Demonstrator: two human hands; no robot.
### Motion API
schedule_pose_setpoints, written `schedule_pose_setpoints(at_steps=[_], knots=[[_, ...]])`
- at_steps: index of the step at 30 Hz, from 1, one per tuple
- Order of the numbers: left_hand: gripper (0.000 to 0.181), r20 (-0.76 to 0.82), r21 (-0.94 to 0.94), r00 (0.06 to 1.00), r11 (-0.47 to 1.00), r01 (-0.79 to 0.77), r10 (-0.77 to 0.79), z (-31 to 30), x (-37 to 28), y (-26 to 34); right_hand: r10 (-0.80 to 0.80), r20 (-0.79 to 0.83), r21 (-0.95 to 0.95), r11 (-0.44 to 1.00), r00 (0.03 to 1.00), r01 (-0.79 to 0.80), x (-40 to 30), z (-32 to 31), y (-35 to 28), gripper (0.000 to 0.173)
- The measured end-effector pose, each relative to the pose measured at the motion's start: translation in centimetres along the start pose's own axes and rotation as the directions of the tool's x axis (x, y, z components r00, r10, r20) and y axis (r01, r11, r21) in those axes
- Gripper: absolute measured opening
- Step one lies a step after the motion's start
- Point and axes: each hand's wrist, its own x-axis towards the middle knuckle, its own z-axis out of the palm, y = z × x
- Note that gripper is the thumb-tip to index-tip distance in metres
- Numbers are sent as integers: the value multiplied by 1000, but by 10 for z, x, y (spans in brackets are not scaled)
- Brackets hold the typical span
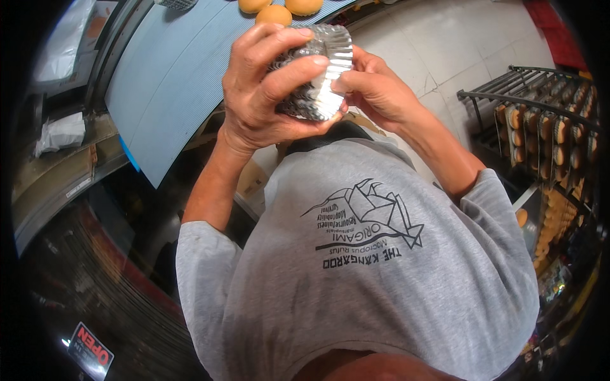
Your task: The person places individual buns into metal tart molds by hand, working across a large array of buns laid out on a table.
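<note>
A nested stack of fluted silver foil baking cups (312, 81) is held up in front of my chest. My left hand (267, 90) wraps around the stack from the left, its fingers spread over the crinkled sides. At the open rim on the right, my right hand (376, 88) pinches the foil edge between thumb and fingers; whether one cup or more is pinched I cannot tell. Just beyond my left hand, several round golden buns (273, 15) sit on a ribbed blue-grey surface (190, 62). Part of another foil cup stack (175, 4) shows at the top edge.
To the right stands a dark metal rack (524, 97) with rows of round baked goods (557, 128). Pale floor tiles (419, 43) lie between it and the ribbed surface. Clear plastic bags (59, 47) and a crumpled white wrapper (62, 132) are at the left.
</note>
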Motion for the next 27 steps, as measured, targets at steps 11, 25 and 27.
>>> schedule_pose_setpoints(at_steps=[11,25,27], knots=[[106,-46,-121,996,990,75,-82,-4,-12,-2,-234,85,-379,891,968,249,-13,-1,-13,76],[91,-311,26,950,1000,-7,15,20,-14,-7,-60,143,-86,994,988,73,-16,15,-8,72],[101,-288,76,957,995,64,-39,25,-19,-5,-60,172,-31,997,983,66,-13,13,-5,71]])
